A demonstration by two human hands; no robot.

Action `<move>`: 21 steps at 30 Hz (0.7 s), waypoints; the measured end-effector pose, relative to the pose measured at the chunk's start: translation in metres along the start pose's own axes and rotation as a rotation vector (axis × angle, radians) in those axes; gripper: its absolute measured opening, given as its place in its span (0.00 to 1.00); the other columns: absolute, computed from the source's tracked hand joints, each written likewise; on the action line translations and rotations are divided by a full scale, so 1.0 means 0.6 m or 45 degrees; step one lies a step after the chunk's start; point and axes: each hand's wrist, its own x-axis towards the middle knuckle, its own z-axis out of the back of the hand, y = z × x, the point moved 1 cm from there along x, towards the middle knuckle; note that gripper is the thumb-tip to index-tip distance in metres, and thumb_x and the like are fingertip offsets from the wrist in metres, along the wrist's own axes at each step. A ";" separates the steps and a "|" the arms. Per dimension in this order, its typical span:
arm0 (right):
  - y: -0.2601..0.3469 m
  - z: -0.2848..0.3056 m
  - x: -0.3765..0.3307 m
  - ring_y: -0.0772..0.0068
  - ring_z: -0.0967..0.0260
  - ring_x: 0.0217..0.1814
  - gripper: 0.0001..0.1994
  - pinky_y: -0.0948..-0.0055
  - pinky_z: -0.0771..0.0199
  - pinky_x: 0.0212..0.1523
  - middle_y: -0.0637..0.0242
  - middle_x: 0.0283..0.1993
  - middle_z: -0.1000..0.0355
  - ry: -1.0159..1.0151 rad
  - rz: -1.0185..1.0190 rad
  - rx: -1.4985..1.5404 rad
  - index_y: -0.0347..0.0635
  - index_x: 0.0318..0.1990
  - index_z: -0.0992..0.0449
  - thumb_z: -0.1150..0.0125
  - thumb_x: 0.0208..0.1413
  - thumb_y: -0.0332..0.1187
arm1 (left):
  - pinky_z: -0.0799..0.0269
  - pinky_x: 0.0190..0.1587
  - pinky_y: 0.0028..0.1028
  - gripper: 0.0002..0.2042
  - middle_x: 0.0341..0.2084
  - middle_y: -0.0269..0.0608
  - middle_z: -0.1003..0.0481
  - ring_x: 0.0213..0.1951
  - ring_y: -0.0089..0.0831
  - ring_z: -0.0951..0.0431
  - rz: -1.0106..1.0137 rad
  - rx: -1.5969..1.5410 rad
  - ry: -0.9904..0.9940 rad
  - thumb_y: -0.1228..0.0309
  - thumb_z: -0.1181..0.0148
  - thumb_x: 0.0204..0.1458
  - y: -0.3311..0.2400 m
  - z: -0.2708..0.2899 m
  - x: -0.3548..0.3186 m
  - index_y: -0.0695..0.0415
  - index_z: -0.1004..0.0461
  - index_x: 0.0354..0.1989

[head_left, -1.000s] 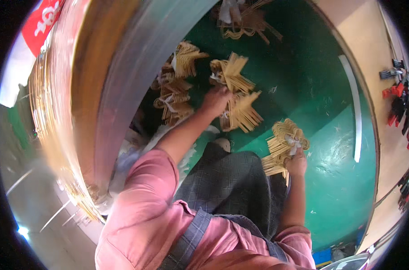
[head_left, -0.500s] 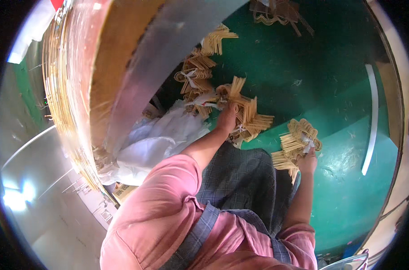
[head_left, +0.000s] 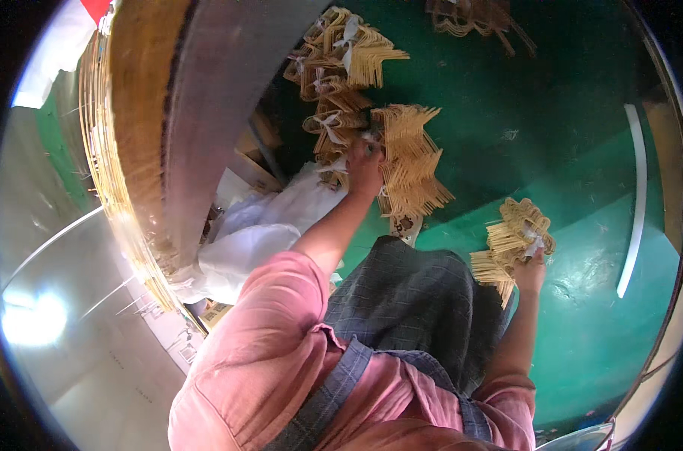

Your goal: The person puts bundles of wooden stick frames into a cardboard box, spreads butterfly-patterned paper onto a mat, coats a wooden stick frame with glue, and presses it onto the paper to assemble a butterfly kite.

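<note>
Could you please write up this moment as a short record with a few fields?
Setting: green floor, seen from above
Left hand: reaching down, gripping a tied bundle of yellow hangers
Right hand: holding another hanger bundle at the person's side
Pile: more tied bundles lying on the floor beyond the left hand
Beside the left arm: white plastic bag
Left of view: large metal frame with thin yellow wires along its edge
Clothing: pink shirt, grey checked apron

A glossy dark green painted floor (head_left: 582, 135) spreads out underfoot, a white painted stripe (head_left: 633, 203) curving along its right side, while bright light glares off the pale grey metal sheet (head_left: 63, 316) at left.
</note>
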 end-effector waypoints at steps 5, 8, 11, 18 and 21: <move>0.048 0.029 -0.002 0.48 0.38 0.54 0.37 0.63 0.38 0.54 0.44 0.54 0.38 0.131 -0.054 0.071 0.31 0.57 0.43 0.39 0.34 0.34 | 0.42 0.52 0.48 0.11 0.63 0.45 0.56 0.61 0.53 0.50 0.304 0.000 0.147 0.77 0.37 0.34 0.114 -0.038 0.038 0.52 0.27 0.28; 0.038 0.016 -0.001 0.47 0.39 0.54 0.36 0.64 0.38 0.55 0.44 0.54 0.38 0.093 -0.022 0.062 0.31 0.56 0.42 0.39 0.34 0.34 | 0.39 0.53 0.46 0.12 0.62 0.50 0.54 0.59 0.48 0.44 0.289 0.070 0.288 0.75 0.34 0.31 0.160 -0.061 0.060 0.54 0.26 0.28; 0.054 0.024 0.001 0.46 0.39 0.54 0.35 0.63 0.38 0.54 0.44 0.53 0.38 0.116 -0.049 0.113 0.31 0.55 0.41 0.38 0.34 0.32 | 0.35 0.50 0.41 0.11 0.60 0.56 0.51 0.55 0.44 0.36 0.206 -0.179 0.482 0.74 0.32 0.28 0.212 -0.067 0.066 0.58 0.26 0.24; 0.060 0.047 0.010 0.46 0.36 0.49 0.34 0.62 0.34 0.50 0.46 0.49 0.34 0.108 -0.118 0.153 0.34 0.53 0.38 0.37 0.31 0.30 | 0.31 0.42 0.35 0.12 0.52 0.58 0.41 0.41 0.44 0.28 0.053 -0.156 0.166 0.72 0.30 0.23 0.204 -0.050 0.074 0.61 0.29 0.16; 0.048 0.019 0.009 0.45 0.35 0.47 0.33 0.61 0.33 0.47 0.47 0.46 0.32 -0.039 0.070 0.084 0.35 0.52 0.37 0.37 0.30 0.30 | 0.33 0.46 0.34 0.14 0.56 0.59 0.44 0.47 0.46 0.32 0.189 -0.270 0.193 0.72 0.30 0.21 0.253 -0.061 0.081 0.60 0.28 0.19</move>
